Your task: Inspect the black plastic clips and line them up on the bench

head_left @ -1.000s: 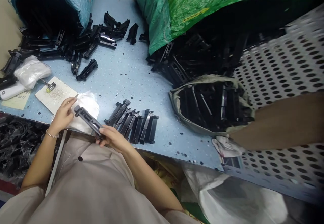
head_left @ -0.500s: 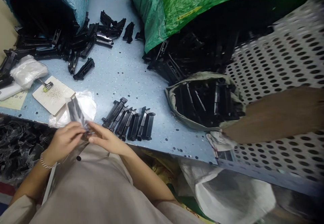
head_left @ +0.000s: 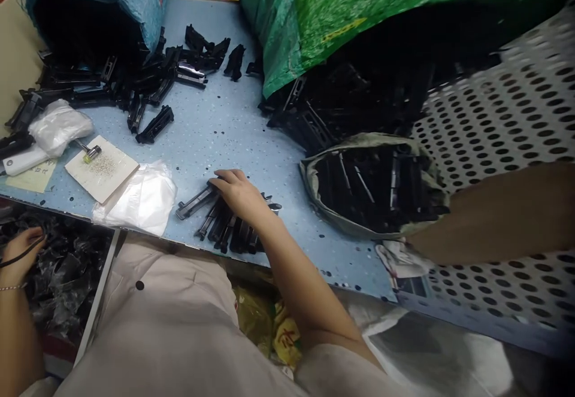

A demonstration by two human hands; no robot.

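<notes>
My right hand [head_left: 238, 193] reaches over a row of black plastic parts [head_left: 229, 229] near the table's front edge. Its fingers are bent over the upper end of the leftmost long black plastic part [head_left: 194, 202], which lies angled away from the rest. At the far left, my left hand [head_left: 22, 252] is low over an open drawer of bagged black parts [head_left: 67, 283]. A thin dark strip crosses that hand, and I cannot make out what its fingers hold, if anything. A stack of clear plastic bags [head_left: 144, 196] lies between the hands.
A blue sack [head_left: 150, 8] spills black parts [head_left: 130, 76] at the back left. A green sack [head_left: 314, 26] and a smaller cloth bag [head_left: 309, 187] of black parts stand right. A small board [head_left: 101, 169] lies by the plastic bags. A perforated metal panel [head_left: 485, 151] is far right.
Both hands were together at my front with a bagged black part. Now they are apart: my left hand has dropped left to the drawer, my right has moved onto the row.
</notes>
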